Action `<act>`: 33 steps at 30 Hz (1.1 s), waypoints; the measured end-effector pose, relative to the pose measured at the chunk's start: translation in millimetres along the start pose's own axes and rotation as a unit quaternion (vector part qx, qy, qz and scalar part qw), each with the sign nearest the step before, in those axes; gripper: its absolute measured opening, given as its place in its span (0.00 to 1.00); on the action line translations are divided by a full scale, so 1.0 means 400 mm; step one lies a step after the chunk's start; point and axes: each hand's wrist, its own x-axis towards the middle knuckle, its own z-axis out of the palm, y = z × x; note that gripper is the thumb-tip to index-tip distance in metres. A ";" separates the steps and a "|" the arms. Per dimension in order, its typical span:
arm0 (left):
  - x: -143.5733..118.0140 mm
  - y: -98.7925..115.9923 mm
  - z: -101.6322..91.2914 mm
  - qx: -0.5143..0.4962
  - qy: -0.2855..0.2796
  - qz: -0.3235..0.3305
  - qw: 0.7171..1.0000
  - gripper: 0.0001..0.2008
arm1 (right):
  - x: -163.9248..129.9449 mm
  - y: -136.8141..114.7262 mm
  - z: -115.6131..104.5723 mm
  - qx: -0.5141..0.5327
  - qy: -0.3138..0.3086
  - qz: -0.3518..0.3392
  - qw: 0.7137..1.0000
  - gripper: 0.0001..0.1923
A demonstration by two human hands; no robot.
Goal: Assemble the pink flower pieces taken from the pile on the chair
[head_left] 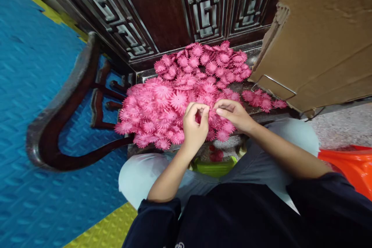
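Pile of pink flower pieces (162, 104) spreads left and beyond the fingers on the chair seat (255, 110). Left hand (195, 124) and right hand (235, 114) both pinch one small pink flower (211, 114) between the fingertips. Looks light, soft, crushable; best held at the edges.

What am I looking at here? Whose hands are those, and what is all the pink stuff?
The picture comes from a camera worn on a person's head, looking down, so you see what they see. The two hands belong to that person, who is sitting with knees apart. In front of them is a dark wooden seat covered with a big pile of pink flowers that look like fabric or paper. The left hand and the right hand meet over the pile, fingertips pinching at one small pink piece between them. On the right stands a cardboard box, with something orange beside the knee. The floor has blue and yellow mats.
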 end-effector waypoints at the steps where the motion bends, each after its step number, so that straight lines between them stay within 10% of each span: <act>1: 0.001 0.001 -0.001 0.013 -0.003 0.007 1.000 0.06 | 0.000 0.003 0.000 0.004 0.007 0.001 1.000 0.14; 12: -0.001 0.002 -0.005 0.071 -0.007 0.034 0.997 0.07 | 0.005 0.021 -0.010 0.021 0.064 0.006 0.998 0.08; 33: 0.010 -0.013 -0.020 -0.014 0.035 -0.016 0.999 0.08 | 0.007 0.012 -0.018 0.131 -0.040 0.084 0.987 0.07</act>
